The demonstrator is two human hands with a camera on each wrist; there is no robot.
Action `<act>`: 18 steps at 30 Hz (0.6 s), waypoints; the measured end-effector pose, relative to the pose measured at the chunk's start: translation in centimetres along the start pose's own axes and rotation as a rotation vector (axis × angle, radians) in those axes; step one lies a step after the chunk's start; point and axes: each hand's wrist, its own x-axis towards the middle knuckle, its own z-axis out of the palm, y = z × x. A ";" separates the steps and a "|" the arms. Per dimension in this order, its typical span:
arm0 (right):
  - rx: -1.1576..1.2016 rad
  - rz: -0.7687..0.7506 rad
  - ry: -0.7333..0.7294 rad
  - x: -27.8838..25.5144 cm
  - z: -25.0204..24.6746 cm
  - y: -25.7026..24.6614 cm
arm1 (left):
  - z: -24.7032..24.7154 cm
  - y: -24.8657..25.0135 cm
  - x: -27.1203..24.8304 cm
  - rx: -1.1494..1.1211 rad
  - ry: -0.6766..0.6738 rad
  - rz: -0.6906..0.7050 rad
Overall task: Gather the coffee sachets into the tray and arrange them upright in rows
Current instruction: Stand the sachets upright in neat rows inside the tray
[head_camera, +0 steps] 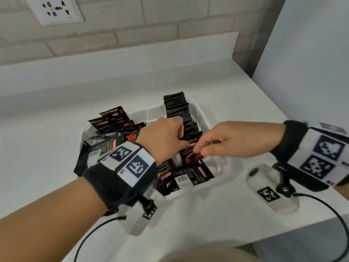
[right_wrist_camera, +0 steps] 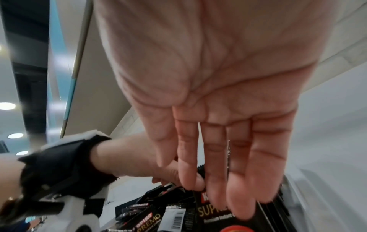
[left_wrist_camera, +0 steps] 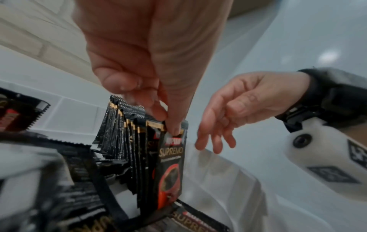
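Note:
A white tray [head_camera: 147, 113] on the counter holds black coffee sachets. One row of upright sachets [head_camera: 176, 106] runs along its right side. At the near end of that row, my left hand [head_camera: 181, 140] pinches the top edge of the front sachet [left_wrist_camera: 172, 157] between thumb and forefinger and holds it upright. My right hand [head_camera: 200, 150] hovers just right of this sachet with its fingers [right_wrist_camera: 240, 188] straight and loose, gripping nothing. Loose sachets [head_camera: 109, 144] lie piled in the tray's left half, and more sachets [head_camera: 188, 176] lie flat at its near edge.
The white counter [head_camera: 236, 87] ends at a front edge [head_camera: 264, 233] near my right wrist. A white panel [head_camera: 302, 63] rises at the right. Behind are a tiled wall and a wall socket [head_camera: 54, 10]. Cables trail from both wrist units.

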 end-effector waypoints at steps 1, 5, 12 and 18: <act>0.009 -0.005 -0.006 -0.4 0.0 0.1 | -0.1 -0.2 -0.1 -0.010 0.006 -0.011; 0.090 -0.018 0.030 -2.3 0.4 0.5 | -0.9 -1.3 -0.5 -0.031 0.021 -0.087; 0.502 -0.075 0.126 -5.0 3.5 1.3 | -5.3 -4.0 -2.8 -0.229 0.177 -0.186; 0.528 -0.167 0.250 -5.6 5.9 2.2 | -7.6 -7.4 -8.5 -0.446 0.403 -0.341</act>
